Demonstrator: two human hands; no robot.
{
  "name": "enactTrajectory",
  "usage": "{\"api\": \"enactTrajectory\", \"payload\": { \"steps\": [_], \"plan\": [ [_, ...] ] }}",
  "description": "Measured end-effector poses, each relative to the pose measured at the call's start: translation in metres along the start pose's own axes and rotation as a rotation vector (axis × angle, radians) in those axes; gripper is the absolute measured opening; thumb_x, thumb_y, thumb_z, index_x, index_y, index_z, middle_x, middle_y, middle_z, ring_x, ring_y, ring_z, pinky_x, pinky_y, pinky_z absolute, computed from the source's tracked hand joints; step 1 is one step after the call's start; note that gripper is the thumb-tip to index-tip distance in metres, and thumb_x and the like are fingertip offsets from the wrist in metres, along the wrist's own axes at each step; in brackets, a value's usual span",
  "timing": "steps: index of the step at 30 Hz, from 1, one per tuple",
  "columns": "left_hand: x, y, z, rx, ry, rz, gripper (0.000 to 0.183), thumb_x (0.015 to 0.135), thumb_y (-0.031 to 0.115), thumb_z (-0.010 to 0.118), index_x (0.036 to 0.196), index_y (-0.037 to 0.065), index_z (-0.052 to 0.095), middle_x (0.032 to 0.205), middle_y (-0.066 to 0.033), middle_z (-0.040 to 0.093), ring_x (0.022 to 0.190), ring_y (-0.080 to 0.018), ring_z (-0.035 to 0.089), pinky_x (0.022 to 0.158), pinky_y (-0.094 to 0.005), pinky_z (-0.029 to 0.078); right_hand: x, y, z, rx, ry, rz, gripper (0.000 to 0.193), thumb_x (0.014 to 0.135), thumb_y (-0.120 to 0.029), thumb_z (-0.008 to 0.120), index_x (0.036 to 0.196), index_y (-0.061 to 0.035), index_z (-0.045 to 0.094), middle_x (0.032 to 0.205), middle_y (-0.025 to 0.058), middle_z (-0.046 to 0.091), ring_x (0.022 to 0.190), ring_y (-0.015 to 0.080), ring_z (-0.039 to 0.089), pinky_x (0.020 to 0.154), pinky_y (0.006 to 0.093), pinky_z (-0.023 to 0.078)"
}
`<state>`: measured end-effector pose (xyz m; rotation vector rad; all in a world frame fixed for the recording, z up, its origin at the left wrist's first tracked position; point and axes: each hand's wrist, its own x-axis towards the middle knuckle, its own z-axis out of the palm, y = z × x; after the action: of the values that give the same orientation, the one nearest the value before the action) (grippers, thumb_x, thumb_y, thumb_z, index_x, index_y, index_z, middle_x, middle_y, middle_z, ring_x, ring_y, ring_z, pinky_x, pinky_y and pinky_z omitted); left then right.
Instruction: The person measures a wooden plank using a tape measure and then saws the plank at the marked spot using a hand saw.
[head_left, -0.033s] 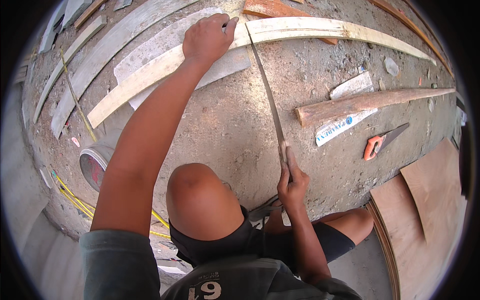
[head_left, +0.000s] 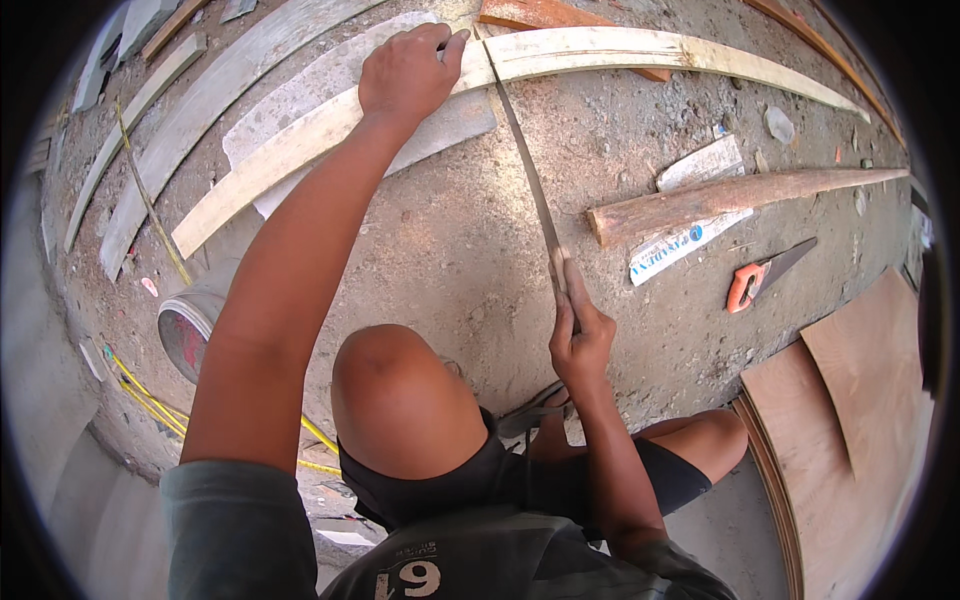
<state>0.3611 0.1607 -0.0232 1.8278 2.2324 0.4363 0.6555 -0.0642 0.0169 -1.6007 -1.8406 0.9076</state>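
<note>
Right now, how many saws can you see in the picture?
2. One long saw is in the right hand, its blade reaching up to the pale plank under the left hand. One orange-handled saw lies on the ground at right. Others may be hidden.

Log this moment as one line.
left hand: pressing pale plank | right hand: gripping saw | blade: across plank | ground: concrete

— What is being worked?
— A long, pale wooden plank, lying flat on the concrete floor.
— And the tool?
— A thin handsaw, its blade crossing the plank's near edge.
</note>
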Motion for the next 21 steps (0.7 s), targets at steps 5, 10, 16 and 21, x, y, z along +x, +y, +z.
{"api": "enactTrajectory", "payload": {
  "steps": [5,10,16,21],
  "plan": [
    [0.003,0.015,0.008,-0.056,0.038,0.027,0.046,0.102,0.054,0.052,0.102,0.014,0.075,0.098,-0.0155,0.076,0.093,-0.0381,0.072,0.080,-0.0504,0.057,0.174,-0.061,0.024,-0.005,-0.030,0.000,0.042,0.098,-0.009,0.060,0.140,-0.0052,0.061,0.071,0.0265,0.063,0.054,0.0366,0.063,0.053,0.0425,0.047],
    [-0.003,-0.002,-0.001,-0.009,0.033,-0.012,0.043,0.102,0.051,0.053,0.098,0.013,0.073,0.093,-0.0127,0.075,0.089,-0.0374,0.071,0.078,-0.0489,0.055,0.041,-0.079,-0.037,0.057,-0.052,0.056,0.047,0.098,-0.002,0.059,0.144,-0.0108,0.061,0.069,0.0276,0.063,0.057,0.0383,0.067,0.055,0.0400,0.051],
    [0.009,0.030,0.007,-0.058,0.010,0.011,0.039,0.103,0.047,0.052,0.100,0.015,0.075,0.097,-0.0119,0.075,0.089,-0.0347,0.072,0.079,-0.0479,0.057,0.176,-0.082,-0.007,-0.076,-0.086,0.075,0.043,0.098,-0.011,0.059,0.140,-0.0098,0.063,0.073,0.0279,0.066,0.068,0.0467,0.067,0.063,0.0495,0.053],
    [0.008,0.007,0.005,-0.056,0.057,0.050,0.042,0.102,0.049,0.054,0.098,0.013,0.074,0.095,-0.0143,0.076,0.092,-0.0371,0.072,0.079,-0.0489,0.056,0.130,-0.087,0.001,-0.211,-0.169,0.101,0.044,0.098,-0.011,0.060,0.142,-0.0098,0.061,0.072,0.0273,0.066,0.067,0.0466,0.067,0.063,0.0510,0.053]
  ]
}}
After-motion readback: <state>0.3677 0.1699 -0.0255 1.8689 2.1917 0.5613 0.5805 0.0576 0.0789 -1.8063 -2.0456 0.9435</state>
